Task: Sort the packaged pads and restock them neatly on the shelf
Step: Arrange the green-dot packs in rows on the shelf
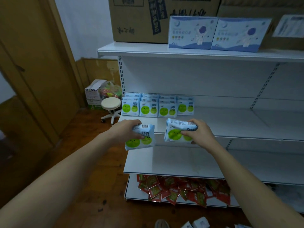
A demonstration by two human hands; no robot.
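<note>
The left hand point(127, 130) grips one pad pack point(140, 137) from its upper left corner, thumb curled across the printed front. That pack stands roughly upright, long axis near vertical and leaning slightly, barcode edge on top, green circles at the bottom, its face toward the camera. The right hand point(198, 132) pinches a second pad pack point(176, 132) at its right end, fingers curled over the top edge and thumb on the front; this one tilts, top edge leaning left. Both packs hang just in front of the middle shelf point(230, 122), apart from each other. Farther back on its left part, stocked packs point(158, 106) stand upright in four rows, faces forward. Red sachets point(181, 188) lie heaped on the bottom shelf. Blue boxes point(215, 34) and a cardboard carton point(139, 20) sit on top. A white stool point(111, 104) stands left of the shelving.
</note>
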